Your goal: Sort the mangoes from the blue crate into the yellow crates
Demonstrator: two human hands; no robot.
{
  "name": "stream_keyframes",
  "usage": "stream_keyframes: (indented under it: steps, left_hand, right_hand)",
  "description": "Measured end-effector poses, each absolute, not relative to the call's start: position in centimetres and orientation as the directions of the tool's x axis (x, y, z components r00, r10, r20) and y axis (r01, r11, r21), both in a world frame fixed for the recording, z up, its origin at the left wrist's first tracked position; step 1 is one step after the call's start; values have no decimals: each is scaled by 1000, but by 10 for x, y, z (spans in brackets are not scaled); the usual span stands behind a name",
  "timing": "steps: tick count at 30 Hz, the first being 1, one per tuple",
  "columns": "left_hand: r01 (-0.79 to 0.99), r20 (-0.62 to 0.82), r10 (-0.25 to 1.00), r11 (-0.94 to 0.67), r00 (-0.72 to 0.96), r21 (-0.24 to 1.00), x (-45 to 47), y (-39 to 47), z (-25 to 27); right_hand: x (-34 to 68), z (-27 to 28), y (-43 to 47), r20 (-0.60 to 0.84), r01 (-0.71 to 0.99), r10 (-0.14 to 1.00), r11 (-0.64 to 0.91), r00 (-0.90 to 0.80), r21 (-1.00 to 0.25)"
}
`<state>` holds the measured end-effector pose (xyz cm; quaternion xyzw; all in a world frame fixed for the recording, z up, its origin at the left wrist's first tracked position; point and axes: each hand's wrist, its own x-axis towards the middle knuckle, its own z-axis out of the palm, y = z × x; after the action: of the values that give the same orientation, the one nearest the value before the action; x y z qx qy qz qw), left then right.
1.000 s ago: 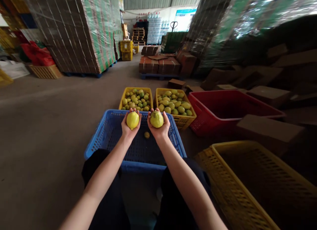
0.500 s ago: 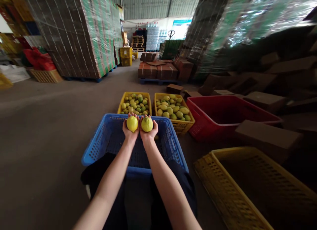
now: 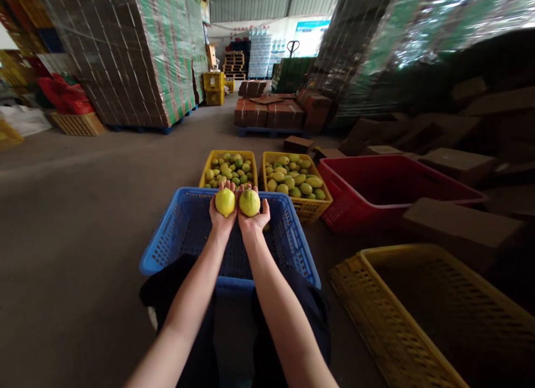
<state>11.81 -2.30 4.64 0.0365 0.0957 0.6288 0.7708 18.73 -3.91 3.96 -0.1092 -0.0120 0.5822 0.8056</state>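
Observation:
Side by side above the blue crate (image 3: 161,232), both palms face up with a fruit on each. On my left hand (image 3: 222,221) rests a yellow lemon (image 3: 225,202), its pointed tip toward me. A greener lemon (image 3: 249,203) lies in my right hand (image 3: 252,222), stem end showing, with the thumb held out to the side. The fingers reach forward beneath the fruits and are partly hidden by them. Just beyond the crate's far rim stand a left yellow crate (image 3: 204,169) and a right yellow crate (image 3: 314,211), both filled with yellow and green lemons.
A red crate (image 3: 346,215) stands right of the lemon crates. An upright yellow crate (image 3: 376,304) is nearer, at lower right. Cardboard boxes (image 3: 463,223) are piled along the right. Farther back are boxes on a pallet (image 3: 267,130) and tall wrapped stacks (image 3: 121,59).
The view has tilted slightly, so the scene sits a little higher. Both hands keep the lemons on their palms; the fingers look a little straighter and the right thumb farther out.

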Motion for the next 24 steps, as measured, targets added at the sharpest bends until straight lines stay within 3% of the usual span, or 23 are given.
stream_keyframes:
  steps: [8, 18, 24]
  left_hand:
    - [-952, -123, 980, 180, 154, 247, 120, -23, 52]
    - [-972, -127, 979, 176, 157, 154, 125, -17, 46]
    - [-954, -201, 973, 160, 109, 255, 126, -18, 52]
  right_hand:
    - [188, 44, -38, -79, -926, 936, 323, 344, -197]
    - [188, 41, -32, -104, -899, 912, 363, 396, -244]
    - [188, 43, -33, -144, -915, 920, 324, 364, -242]
